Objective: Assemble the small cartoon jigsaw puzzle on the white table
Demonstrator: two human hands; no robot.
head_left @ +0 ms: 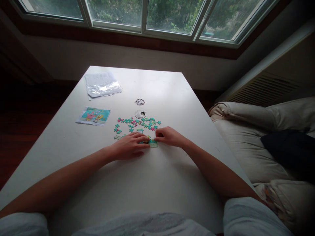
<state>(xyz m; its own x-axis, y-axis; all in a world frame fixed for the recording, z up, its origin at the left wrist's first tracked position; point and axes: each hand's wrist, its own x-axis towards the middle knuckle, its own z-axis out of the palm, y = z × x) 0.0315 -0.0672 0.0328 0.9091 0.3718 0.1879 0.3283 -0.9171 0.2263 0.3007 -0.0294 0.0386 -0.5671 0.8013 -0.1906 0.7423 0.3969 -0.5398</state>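
A small joined section of a jigsaw puzzle [154, 144], green and teal with some yellow, lies on the white table [157, 183]. My left hand [130, 144] rests over its left part with the fingers stretched out, hiding much of it. At its right edge is my right hand [168, 136], thumb and fingers closed in a pinch; whatever is between the fingertips is hidden. Just beyond both hands, loose jigsaw pieces [150, 123] in teal, green and pink are scattered. Some of those at the left lie close to my left hand.
A cartoon picture sheet [95, 116] lies left of the pieces. Behind it is a clear plastic bag with papers [103, 85]. Two round metallic fittings [140, 114] sit in the tabletop beyond the pieces. A cream sofa [241, 144] stands to the right.
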